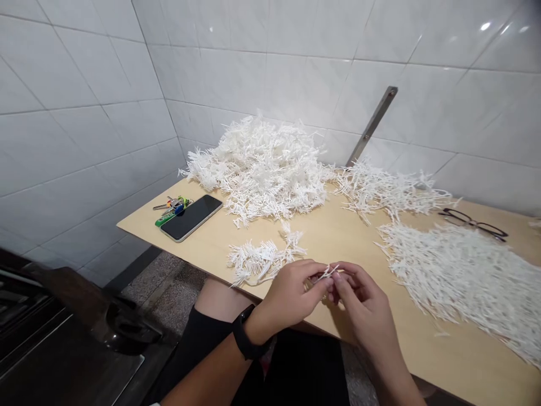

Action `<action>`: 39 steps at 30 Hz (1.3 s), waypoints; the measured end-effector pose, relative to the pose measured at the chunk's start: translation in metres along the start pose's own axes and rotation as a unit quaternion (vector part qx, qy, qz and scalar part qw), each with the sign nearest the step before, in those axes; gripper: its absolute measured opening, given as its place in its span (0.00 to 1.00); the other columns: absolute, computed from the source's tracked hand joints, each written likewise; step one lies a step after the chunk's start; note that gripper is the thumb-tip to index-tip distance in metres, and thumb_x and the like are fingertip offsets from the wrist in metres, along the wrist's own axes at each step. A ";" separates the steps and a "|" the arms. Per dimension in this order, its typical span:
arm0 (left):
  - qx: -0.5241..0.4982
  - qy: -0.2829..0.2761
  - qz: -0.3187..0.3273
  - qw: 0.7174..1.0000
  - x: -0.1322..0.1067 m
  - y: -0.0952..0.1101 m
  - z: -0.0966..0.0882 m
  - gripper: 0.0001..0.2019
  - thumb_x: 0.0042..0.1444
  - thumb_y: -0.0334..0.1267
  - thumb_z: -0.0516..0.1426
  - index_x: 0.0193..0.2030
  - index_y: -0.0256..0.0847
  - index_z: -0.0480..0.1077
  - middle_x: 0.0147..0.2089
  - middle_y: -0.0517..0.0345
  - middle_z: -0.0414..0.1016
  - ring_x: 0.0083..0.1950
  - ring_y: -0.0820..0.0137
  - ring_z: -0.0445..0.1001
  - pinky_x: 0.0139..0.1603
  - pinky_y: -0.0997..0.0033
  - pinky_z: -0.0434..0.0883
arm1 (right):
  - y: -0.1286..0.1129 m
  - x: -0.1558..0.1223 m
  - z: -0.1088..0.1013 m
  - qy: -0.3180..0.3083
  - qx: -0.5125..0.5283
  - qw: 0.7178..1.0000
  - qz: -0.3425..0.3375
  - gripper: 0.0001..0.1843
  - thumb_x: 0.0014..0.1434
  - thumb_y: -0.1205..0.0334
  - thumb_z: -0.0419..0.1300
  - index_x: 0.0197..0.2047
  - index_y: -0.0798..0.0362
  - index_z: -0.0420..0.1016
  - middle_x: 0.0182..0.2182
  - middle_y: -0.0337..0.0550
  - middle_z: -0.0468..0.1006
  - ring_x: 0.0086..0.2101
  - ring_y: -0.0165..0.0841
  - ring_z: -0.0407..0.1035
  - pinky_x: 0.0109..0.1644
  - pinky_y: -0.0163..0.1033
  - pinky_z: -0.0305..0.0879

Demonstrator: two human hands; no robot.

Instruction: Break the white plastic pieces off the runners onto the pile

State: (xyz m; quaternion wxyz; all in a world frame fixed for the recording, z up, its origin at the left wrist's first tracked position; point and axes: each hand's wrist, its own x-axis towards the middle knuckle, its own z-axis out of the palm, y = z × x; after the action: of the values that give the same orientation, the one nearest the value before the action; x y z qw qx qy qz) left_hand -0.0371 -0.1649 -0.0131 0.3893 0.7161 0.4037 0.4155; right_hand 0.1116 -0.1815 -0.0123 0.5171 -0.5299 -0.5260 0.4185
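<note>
My left hand (291, 296) and my right hand (359, 296) meet over the near edge of a light wooden table (338, 237). Both pinch one small white plastic sprig (327, 274) between their fingertips. A black watch band sits on my left wrist. Just left of my hands lies a small cluster of white plastic sprigs (262, 256). A big heap of the same white pieces (260, 163) is piled against the tiled wall at the back. A flat spread of loose white sticks (460, 273) covers the table to my right.
A black phone (191, 216) lies at the table's left corner beside a bunch of keys (172, 205). Black glasses (473, 222) rest at the back right. Another patch of white pieces (384, 189) lies behind, under a slanted metal bracket (372, 125). A dark surface sits lower left.
</note>
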 end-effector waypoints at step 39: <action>-0.190 0.011 0.024 0.981 -0.010 0.000 0.001 0.23 0.65 0.44 0.54 0.65 0.44 0.63 0.65 0.48 0.68 0.64 0.61 0.69 0.66 0.59 0.67 | -0.002 0.033 -0.053 0.027 0.111 0.988 0.105 0.18 0.47 0.48 0.74 0.29 0.53 0.76 0.22 0.36 0.71 0.23 0.26 0.63 0.24 0.28 0.64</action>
State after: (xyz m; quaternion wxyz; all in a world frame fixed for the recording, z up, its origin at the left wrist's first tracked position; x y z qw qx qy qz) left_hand -0.0395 -0.1735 -0.0165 0.5037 0.6339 0.3048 0.5017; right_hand 0.1673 -0.1549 -0.0013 0.5396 -0.5325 -0.4038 0.5121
